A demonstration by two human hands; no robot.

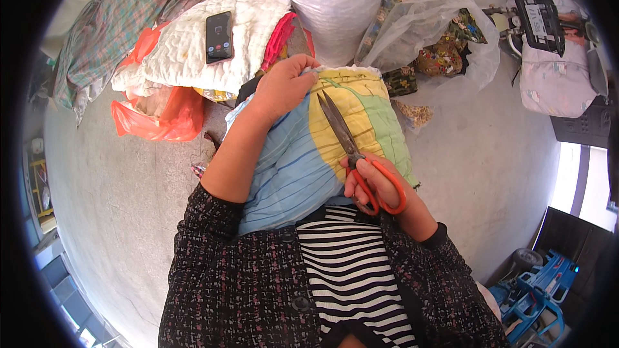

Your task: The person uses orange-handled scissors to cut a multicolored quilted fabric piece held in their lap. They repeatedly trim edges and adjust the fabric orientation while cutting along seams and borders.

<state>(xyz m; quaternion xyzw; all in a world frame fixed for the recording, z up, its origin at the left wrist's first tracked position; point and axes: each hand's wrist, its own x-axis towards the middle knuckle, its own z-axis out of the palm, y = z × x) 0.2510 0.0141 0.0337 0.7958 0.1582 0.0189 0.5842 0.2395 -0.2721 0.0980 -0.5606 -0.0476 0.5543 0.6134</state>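
Observation:
A quilted cloth (290,164) in blue, yellow and green lies across the lap. My left hand (290,84) rests at its far edge, with thumb and fingertips together on the pale border; whether they pinch the fabric is hard to see. In my right hand (375,181) is a pair of scissors (344,130) with orange-red handles, held over the yellow part. The dark blades point away from me towards the far edge and are nearly closed, with no fabric visible between them.
Beyond the cloth are a white quilted pad (179,48) bearing a smartphone (219,37), a red plastic bag (162,116), a full white sack (336,9) and a clear bag of patterned cloth (464,58). A scooter (537,24) stands at right, blue equipment (541,285) lower right.

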